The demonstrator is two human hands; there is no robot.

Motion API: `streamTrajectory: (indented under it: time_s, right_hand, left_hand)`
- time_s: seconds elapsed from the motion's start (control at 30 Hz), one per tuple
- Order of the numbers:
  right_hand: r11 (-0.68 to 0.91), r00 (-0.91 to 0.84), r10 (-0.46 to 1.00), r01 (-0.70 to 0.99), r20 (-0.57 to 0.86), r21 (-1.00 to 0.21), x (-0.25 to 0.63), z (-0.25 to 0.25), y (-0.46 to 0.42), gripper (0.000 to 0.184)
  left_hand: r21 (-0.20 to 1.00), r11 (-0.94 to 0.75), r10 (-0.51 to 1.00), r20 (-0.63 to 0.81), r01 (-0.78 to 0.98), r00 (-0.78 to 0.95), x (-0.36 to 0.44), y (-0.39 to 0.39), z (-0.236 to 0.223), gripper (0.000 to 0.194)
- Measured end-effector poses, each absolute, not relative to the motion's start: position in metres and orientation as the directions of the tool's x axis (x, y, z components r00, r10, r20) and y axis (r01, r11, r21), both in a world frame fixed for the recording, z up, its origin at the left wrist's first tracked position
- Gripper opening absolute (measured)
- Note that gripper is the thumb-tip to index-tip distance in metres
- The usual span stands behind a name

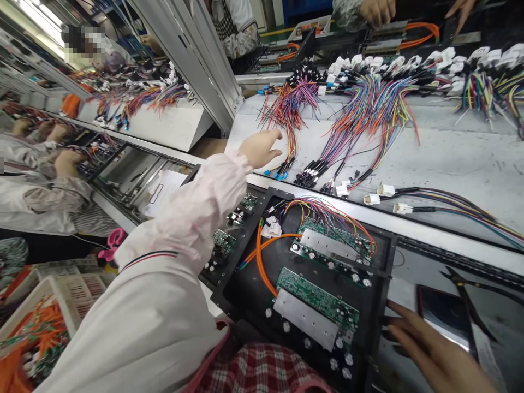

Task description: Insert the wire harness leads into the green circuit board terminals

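Note:
My left hand [261, 148] reaches over the sloped shelf, thumb and fingers apart and nothing in them. Just beyond it lies a bundle of red and purple wire harnesses [291, 106]; blue connectors [280, 175] are below its fingertips. In front of me a black tray [241, 284] holds two green circuit boards [319, 297] with silver metal plates. The upper board has thin coloured wires [333, 210], and thick orange cables [259, 261] curve beside a white connector [272, 227]. At the tray's right edge, my right hand [436, 346] has its fingers stretched out against the frame.
Pliers [464, 292] and a dark phone-like slab [444, 311] lie at the right. More harness bundles [376, 103] cover the shelf, with white-plugged ones [403, 208] at its front. A metal post [192, 54] rises left. A basket [61, 297] and co-workers' hands [379, 11] are nearby.

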State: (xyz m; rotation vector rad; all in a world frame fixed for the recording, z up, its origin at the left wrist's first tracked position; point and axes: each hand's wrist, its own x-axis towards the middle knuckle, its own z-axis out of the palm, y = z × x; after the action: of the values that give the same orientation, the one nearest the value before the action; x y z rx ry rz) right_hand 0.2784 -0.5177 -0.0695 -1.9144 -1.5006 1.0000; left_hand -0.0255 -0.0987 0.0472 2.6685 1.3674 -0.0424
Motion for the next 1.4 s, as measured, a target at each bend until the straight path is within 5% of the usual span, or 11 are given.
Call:
streamTrajectory:
  time_s: [0.13, 0.23, 0.37, 0.5, 0.63, 0.8, 0.97, 1.03, 1.1, 1.2, 1.4]
  right_hand:
    - [-0.381, 0.089, 0.919, 0.461, -0.385, -0.802, 0.248, -0.062, -0.52, 0.058]
    - [-0.445, 0.111, 0.889, 0.438, -0.444, -0.781, 0.242, -0.057, -0.513, 0.064]
    - [-0.417, 0.025, 0.896, 0.384, -0.443, -0.823, 0.228, -0.047, -0.493, 0.062]
    - [-0.352, -0.096, 0.914, 0.3, -0.395, -0.887, 0.198, -0.045, -0.464, 0.059]
    - [-0.192, -0.251, 0.935, 0.24, -0.252, -0.951, 0.157, -0.048, -0.435, 0.054]
    - [-0.098, -0.06, 0.989, 0.401, -0.133, -0.911, 0.176, -0.025, -0.441, 0.063]
    - [-0.27, 0.314, 0.945, 0.906, 0.09, -0.325, 0.286, 0.009, -0.553, 0.063]
    - [-0.477, 0.469, 0.869, 0.879, 0.158, 0.017, 0.32, 0.014, -0.609, 0.076]
    - [-0.578, 0.558, 0.816, 0.795, 0.151, 0.186, 0.335, 0.014, -0.653, 0.074]
    - [-0.607, 0.602, 0.795, 0.787, 0.076, 0.111, 0.332, 0.009, -0.681, 0.063]
    - [-0.73, 0.734, 0.676, 0.68, 0.074, -0.076, 0.32, -0.001, -0.665, 0.052]
  left_hand:
    - [0.497, -0.627, 0.666, -0.057, 0.6, 0.744, -0.051, -0.217, 0.081, 0.031]
    - [0.855, -0.466, 0.31, -0.085, 0.23, 0.947, -0.044, -0.317, 0.074, 0.027]
    - [0.964, -0.266, 0.085, 0.009, 0.014, 0.996, -0.005, -0.396, 0.033, 0.037]
    - [0.945, -0.325, -0.055, 0.027, -0.043, 0.998, 0.024, -0.42, 0.004, 0.036]
    - [0.755, -0.485, 0.392, -0.263, 0.441, 0.882, 0.014, -0.432, -0.005, 0.034]
    - [0.583, -0.405, 0.699, -0.299, 0.704, 0.649, -0.027, -0.425, -0.013, 0.036]
    - [0.49, -0.34, 0.848, -0.209, 0.802, 0.487, -0.07, -0.39, -0.033, 0.034]
    - [0.399, -0.303, 0.906, -0.162, 0.866, 0.392, -0.083, -0.378, -0.037, 0.039]
    - [0.256, -0.274, 0.93, -0.174, 0.927, 0.323, -0.086, -0.363, -0.036, 0.051]
    - [0.118, -0.396, 0.897, -0.159, 0.91, 0.411, -0.057, -0.327, -0.024, 0.058]
    - [0.235, -0.848, 0.504, 0.078, 0.476, 0.86, 0.124, -0.252, 0.006, 0.041]
